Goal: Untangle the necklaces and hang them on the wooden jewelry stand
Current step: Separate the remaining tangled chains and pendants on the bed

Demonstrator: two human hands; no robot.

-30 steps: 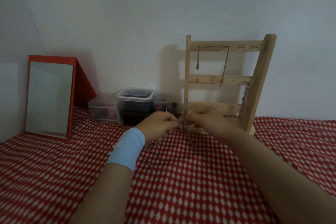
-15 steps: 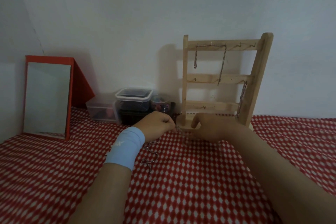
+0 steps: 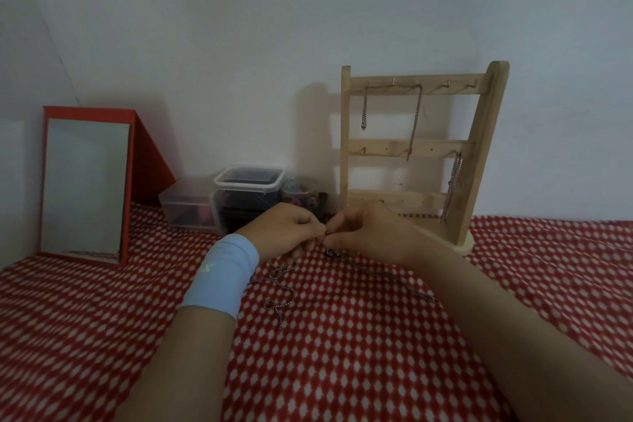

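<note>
A wooden jewelry stand (image 3: 479,147) stands against the wall on the red patterned cloth. One chain (image 3: 416,116) is draped over its top bar and another chain (image 3: 452,185) hangs at the right of the middle bar. My left hand (image 3: 287,229), with a blue wristband, and my right hand (image 3: 366,233) meet fingertip to fingertip in front of the stand's base and pinch a metal necklace between them. A tangled part of the necklace (image 3: 279,295) lies on the cloth below my left hand. A straighter length of chain (image 3: 383,272) trails under my right wrist.
A red-framed mirror (image 3: 85,185) leans at the far left. Clear plastic containers (image 3: 246,195) and a small jar (image 3: 301,195) stand by the wall left of the stand. The red cloth (image 3: 342,353) covers the whole surface.
A length of chain now trails on the cloth under my right wrist where none showed before. Both hands stay together in front of the stand's base, still pinching the necklace.
</note>
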